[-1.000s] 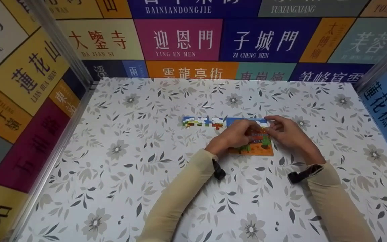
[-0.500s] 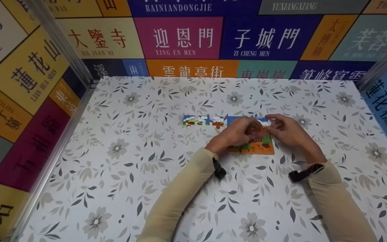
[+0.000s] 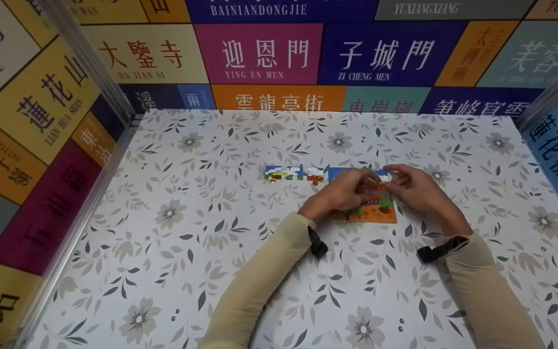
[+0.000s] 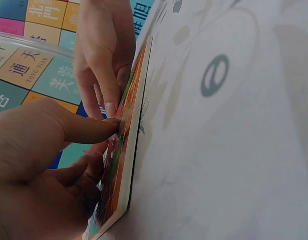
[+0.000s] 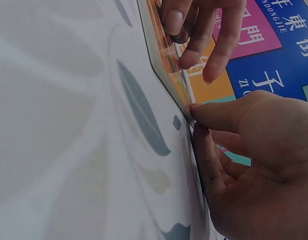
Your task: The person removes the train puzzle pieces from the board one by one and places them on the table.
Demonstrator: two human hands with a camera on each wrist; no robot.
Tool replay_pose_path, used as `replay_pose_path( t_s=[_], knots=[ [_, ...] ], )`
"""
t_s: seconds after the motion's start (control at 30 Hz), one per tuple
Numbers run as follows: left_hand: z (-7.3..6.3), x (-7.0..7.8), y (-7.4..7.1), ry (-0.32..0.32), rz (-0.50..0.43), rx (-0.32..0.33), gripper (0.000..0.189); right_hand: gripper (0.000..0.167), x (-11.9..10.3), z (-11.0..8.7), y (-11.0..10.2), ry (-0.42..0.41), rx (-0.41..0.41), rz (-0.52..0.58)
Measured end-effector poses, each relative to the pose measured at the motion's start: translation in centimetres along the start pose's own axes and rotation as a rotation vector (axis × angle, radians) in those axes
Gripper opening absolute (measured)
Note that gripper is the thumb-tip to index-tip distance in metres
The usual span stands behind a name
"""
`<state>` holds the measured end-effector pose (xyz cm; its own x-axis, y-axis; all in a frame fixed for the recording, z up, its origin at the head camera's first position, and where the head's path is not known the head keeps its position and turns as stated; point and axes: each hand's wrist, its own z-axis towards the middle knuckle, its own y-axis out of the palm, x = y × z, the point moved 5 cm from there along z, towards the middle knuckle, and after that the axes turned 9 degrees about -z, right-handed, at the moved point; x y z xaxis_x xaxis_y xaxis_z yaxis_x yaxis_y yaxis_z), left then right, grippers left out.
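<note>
A colourful jigsaw puzzle [image 3: 373, 214] in a flat board lies on the table, with blue sky along its far side and orange ground along its near side. My left hand [image 3: 344, 190] lies over its left and middle part. In the left wrist view, that thumb presses on the picture near the other hand. My right hand [image 3: 413, 188] pinches the puzzle's right edge; in the right wrist view, the thumb [image 5: 219, 112] is on top and the forefinger is at the edge. Part of the picture is hidden beneath my left hand.
A short strip of joined puzzle pieces [image 3: 286, 172] lies just left of the board. The table [image 3: 187, 271] has a white floral cover. Walls with coloured sign panels [image 3: 259, 53] stand behind it and at both sides.
</note>
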<state>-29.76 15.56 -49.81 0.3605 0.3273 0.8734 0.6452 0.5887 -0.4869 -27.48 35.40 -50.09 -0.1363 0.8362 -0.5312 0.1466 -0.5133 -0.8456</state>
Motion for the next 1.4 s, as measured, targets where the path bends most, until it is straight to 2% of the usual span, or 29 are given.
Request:
replay_pose_path(
  t_s=[0.1, 0.23, 0.33, 0.4, 0.6, 0.87, 1.0, 1.17, 1.4],
  knots=[
    [0.0, 0.1, 0.0, 0.002, 0.008, -0.004, 0.046, 0.052, -0.1, -0.1, -0.1, 0.001, -0.003, 0.006],
    [-0.3, 0.3, 0.0, -0.027, 0.150, -0.009, 0.042, 0.052, 0.1, -0.1, 0.0, 0.024, -0.008, 0.009],
    [-0.5, 0.5, 0.1, -0.079, 0.273, -0.014, 0.039, 0.052, 0.1, -0.1, 0.1, 0.039, -0.012, 0.012],
    [-0.4, 0.5, 0.1, -0.128, 0.302, -0.016, 0.037, 0.052, 0.1, 0.0, 0.1, 0.043, -0.014, 0.015],
    [-0.1, 0.5, 0.0, -0.216, 0.270, -0.023, 0.033, 0.053, 0.1, 0.1, 0.1, 0.058, -0.025, 0.016],
    [0.4, 0.5, -0.3, -0.225, 0.215, -0.031, 0.040, 0.052, 0.3, 0.0, 0.2, 0.070, -0.019, 0.020],
    [0.8, 0.0, -0.2, -0.221, 0.186, -0.029, 0.039, 0.050, 0.4, 0.1, 0.2, 0.036, 0.002, 0.012],
    [0.8, 0.0, -0.4, -0.255, 0.134, -0.030, 0.036, 0.049, 0.3, 0.1, 0.2, 0.015, 0.011, 0.008],
    [2.7, -2.8, 0.2, -0.285, 0.111, -0.048, 0.033, 0.052, 0.1, 0.0, 0.1, 0.047, -0.019, 0.018]
  ],
)
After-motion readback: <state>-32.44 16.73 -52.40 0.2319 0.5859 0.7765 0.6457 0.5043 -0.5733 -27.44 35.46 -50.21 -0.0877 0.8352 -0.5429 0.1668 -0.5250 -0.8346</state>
